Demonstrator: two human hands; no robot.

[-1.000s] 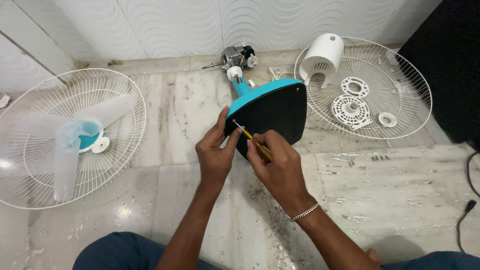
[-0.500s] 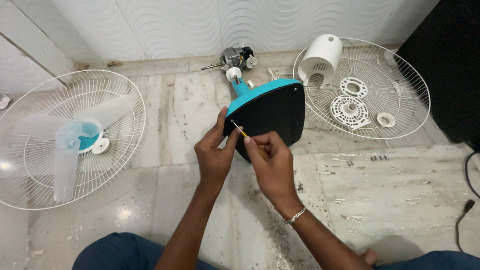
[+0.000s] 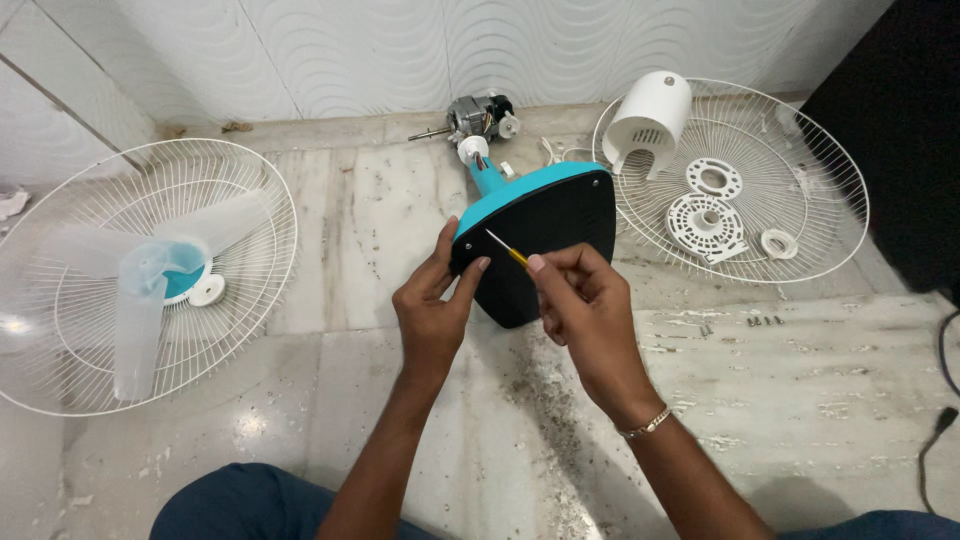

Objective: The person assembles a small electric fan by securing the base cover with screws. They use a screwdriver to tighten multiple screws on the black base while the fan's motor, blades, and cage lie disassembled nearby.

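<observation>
Fan already stripped, right hand pinching screwdriver, tip lifted off base gripped by left hand, baseplate still on.

Across the top of my view runs a white wall of tiles pressed with wavy ridges, and a plainer white panel slants in at the upper left of the frame. Below it I see a pale marble floor with grey veins, dusty and speckled with dark grit at the lower centre, glossy at the lower left, where a bright patch of light reflects off it. A large black surface fills the upper right corner, and a black cable trails down the right edge.
</observation>
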